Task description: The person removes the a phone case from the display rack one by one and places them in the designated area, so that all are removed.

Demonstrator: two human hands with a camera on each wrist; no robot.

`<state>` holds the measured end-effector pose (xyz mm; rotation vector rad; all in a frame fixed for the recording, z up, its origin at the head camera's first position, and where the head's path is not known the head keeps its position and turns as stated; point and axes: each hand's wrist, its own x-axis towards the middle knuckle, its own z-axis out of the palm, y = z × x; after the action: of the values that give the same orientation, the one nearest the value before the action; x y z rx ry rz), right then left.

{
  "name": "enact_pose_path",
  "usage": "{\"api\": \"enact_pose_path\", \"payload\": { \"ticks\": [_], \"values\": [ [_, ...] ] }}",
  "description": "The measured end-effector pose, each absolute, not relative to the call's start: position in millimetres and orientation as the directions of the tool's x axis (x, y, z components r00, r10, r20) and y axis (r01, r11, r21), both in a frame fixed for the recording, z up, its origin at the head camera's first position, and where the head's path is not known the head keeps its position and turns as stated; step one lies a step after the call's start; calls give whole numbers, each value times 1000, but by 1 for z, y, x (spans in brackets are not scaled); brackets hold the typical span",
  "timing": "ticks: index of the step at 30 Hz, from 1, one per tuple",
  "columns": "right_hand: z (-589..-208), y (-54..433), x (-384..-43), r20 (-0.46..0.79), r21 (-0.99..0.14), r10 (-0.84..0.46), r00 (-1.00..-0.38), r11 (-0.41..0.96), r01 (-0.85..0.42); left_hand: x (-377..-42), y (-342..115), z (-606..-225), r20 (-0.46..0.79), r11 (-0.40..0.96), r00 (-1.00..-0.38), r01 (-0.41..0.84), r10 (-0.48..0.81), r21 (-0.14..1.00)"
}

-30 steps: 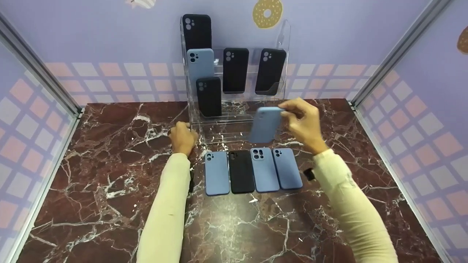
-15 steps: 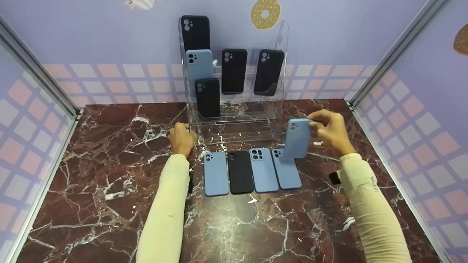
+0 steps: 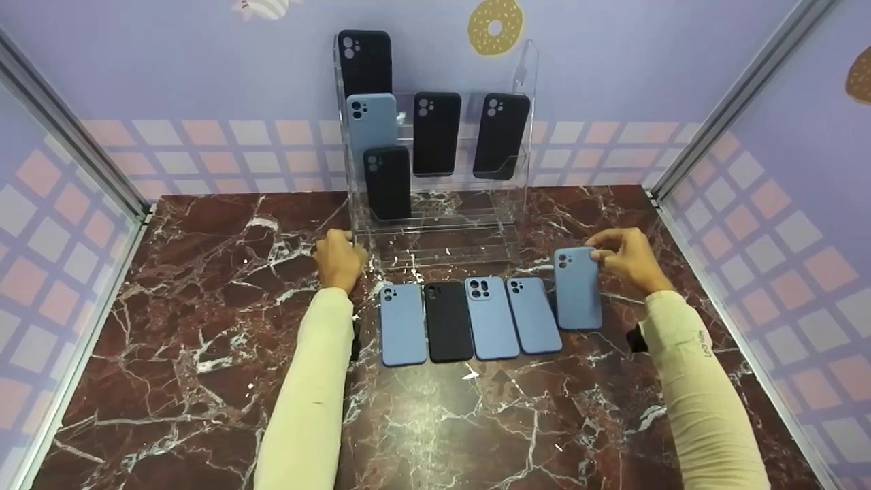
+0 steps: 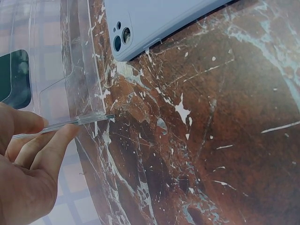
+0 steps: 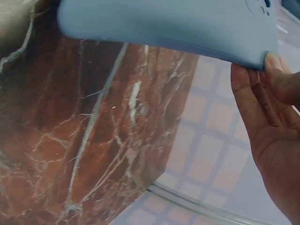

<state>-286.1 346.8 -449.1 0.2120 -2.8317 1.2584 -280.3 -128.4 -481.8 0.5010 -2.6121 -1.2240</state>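
Note:
My right hand (image 3: 629, 260) pinches the upper right corner of a blue phone case (image 3: 578, 289), thumb on one side and fingers on the other. The case tilts upright at the right end of a row of cases, its lower edge close to the table. In the right wrist view, the thumb and fingertips grip that blue case (image 5: 164, 26) by its corner. My left hand (image 3: 338, 260) is at the lower left of a clear acrylic display stand (image 3: 442, 238). In the left wrist view, the left hand (image 4: 35, 164) pinches the stand's thin clear side panel (image 4: 91, 118).
On the marble-patterned table (image 3: 204, 327) lie a blue case (image 3: 403, 327), a black case (image 3: 449, 323), a blue case with a larger camera plate (image 3: 493, 320) and another blue case (image 3: 535, 316). Several black cases (image 3: 437, 136) and a light blue one (image 3: 372, 122) stand in the rack.
My right hand has carried the blue case from in front of the stand rightward and down, to the row's right end. My left hand has stayed at the stand.

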Motion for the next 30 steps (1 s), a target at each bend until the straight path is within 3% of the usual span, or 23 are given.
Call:
{"api": "enact_pose_path", "payload": {
  "ticks": [11,18,30],
  "values": [
    [-472,352,-288,53,-646,-134,-990,751,-136,-280,-128,-480,35,598,-917,-229,-396,768],
    [-489,349,-288,-3,-673,-53,-999,738,-37,-279,-127,-479,4,580,-915,-252,-402,774],
    [-510,346,-287,38,-644,15,-999,765,-13,-279,-127,-480,14,584,-917,-242,-399,775]
  ]
}}
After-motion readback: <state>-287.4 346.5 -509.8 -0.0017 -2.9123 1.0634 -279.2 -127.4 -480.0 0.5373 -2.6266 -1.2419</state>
